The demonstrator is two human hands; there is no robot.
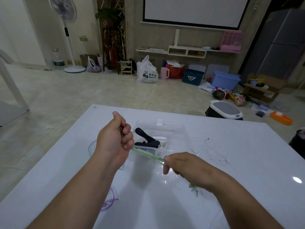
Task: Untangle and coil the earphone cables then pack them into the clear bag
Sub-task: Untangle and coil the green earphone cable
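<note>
A green earphone cable (146,154) runs taut in several strands between my two hands above the white table (231,195). My left hand (115,138) grips one end in a fist, thumb up. My right hand (183,164) pinches the other end, and the green plug end (194,190) hangs below its wrist. A white earphone cable (212,152) lies tangled to the right. A blue cable (90,147) loops left of my left wrist and a purple cable (109,202) lies near my left forearm. The clear bag (158,169) lies flat beneath my hands.
A clear plastic box (161,129) behind my hands holds black and white items. Beyond the table's far edge stand a grey-lidded bin (225,109), floor clutter at the right, and a standing fan (69,33) at the back left.
</note>
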